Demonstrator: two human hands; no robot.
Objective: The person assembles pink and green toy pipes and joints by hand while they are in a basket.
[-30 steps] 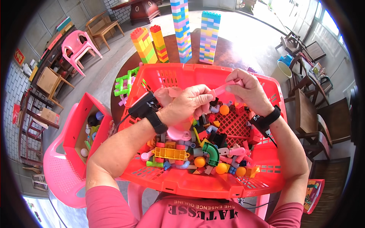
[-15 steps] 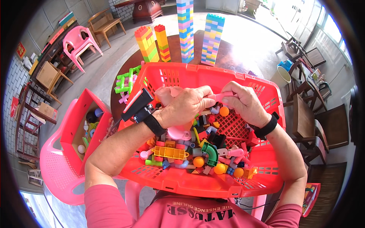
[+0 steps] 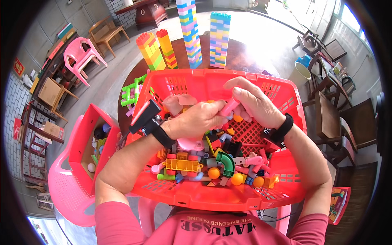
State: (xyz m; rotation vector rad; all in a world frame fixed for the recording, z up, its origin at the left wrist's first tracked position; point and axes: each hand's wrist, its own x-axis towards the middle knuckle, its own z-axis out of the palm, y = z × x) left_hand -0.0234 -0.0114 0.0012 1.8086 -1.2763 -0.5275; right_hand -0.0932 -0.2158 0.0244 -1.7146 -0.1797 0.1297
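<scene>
Gripping one light, rigid pink plastic tube piece between them, both hands close on its ends above the red basket, likely the surest hold.

a small red sign is hanging on the grey wall at the far left, and another red one is sitting lower on the tiled wall. a brown cardboard box (closed, plain) is resting on the dark shelf's top edge.

A red basket holds mixed plastic toy pieces.
</scene>
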